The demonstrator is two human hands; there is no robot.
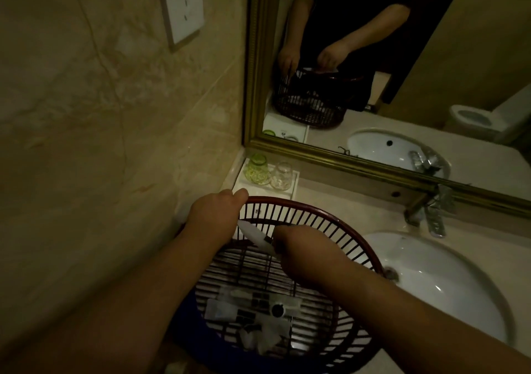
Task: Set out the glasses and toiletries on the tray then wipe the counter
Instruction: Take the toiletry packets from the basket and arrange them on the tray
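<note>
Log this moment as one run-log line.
left hand: grips basket rim | right hand: holds white packet | glasses: on tray | counter: unwiped

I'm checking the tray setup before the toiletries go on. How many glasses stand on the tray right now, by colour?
Green glass: 1
Clear glass: 1
Total: 2, side by side at the back of the white tray, near the mirror.
</note>
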